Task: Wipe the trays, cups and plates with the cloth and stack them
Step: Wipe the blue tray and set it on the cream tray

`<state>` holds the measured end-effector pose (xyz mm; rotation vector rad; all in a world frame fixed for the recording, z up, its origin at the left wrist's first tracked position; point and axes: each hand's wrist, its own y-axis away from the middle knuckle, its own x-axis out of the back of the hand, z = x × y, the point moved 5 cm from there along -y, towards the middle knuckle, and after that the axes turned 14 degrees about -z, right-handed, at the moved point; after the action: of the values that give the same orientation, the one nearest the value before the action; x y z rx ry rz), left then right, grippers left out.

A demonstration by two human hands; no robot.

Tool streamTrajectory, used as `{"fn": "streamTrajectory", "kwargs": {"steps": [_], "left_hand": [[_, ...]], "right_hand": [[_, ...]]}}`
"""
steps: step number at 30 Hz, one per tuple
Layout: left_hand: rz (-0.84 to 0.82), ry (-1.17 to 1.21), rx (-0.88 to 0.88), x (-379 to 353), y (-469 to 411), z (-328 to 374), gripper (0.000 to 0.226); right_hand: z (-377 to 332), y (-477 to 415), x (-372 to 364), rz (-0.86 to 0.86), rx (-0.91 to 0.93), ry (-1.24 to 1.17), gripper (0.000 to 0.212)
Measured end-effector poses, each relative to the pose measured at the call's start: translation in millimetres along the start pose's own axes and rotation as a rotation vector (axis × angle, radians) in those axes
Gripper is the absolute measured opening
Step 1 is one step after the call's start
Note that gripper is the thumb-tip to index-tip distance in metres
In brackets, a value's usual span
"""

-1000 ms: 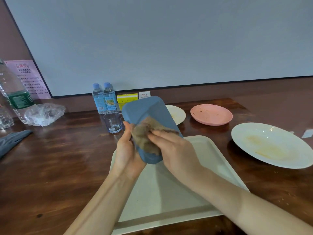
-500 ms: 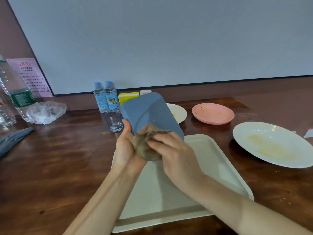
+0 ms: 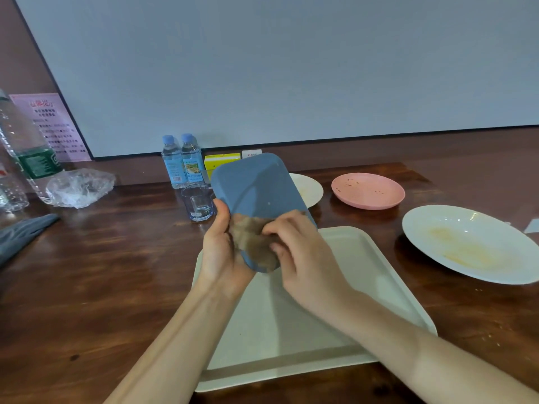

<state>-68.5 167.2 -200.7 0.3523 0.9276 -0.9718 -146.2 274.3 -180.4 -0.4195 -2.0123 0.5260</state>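
My left hand [image 3: 220, 252] grips the near end of a small blue tray [image 3: 256, 188], held tilted up above a large cream tray [image 3: 364, 272] that lies flat on the table. My right hand [image 3: 303, 255] presses a bunched brown cloth [image 3: 250, 240] against the blue tray's lower end. A clear glass cup [image 3: 198, 204] stands behind my left hand. A small white plate [image 3: 309, 188], partly hidden by the blue tray, a pink plate [image 3: 368, 190] with crumbs and a large white plate [image 3: 472, 243] with yellow smears lie to the right.
Two small water bottles [image 3: 182, 160] and a yellow box [image 3: 221, 161] stand by the back wall. A large bottle [image 3: 29, 158], a crumpled plastic bag [image 3: 80, 186] and a grey cloth [image 3: 23, 233] are at the left. Crumbs dot the table's right side.
The brown cloth and my right hand have slid down the blue tray toward its near end. The tray has tipped a little more upright.
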Motion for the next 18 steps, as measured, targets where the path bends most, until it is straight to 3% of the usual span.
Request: {"fn": "streamTrajectory", "kwargs": {"steps": [6,13,18], "left_hand": [[0.05,-0.022,-0.029,0,0,1,0.064],[0.024,0.064,0.026,-3,2,-2,0.064],[0.02,0.014,-0.022,-1,-1,2,0.065]], "right_hand": [[46,2,28,0.117,-0.254,0.068,0.02],[-24,10,-5,0.004,0.006,0.053,0.022],[22,5,13,0.024,-0.051,0.033,0.023]]}}
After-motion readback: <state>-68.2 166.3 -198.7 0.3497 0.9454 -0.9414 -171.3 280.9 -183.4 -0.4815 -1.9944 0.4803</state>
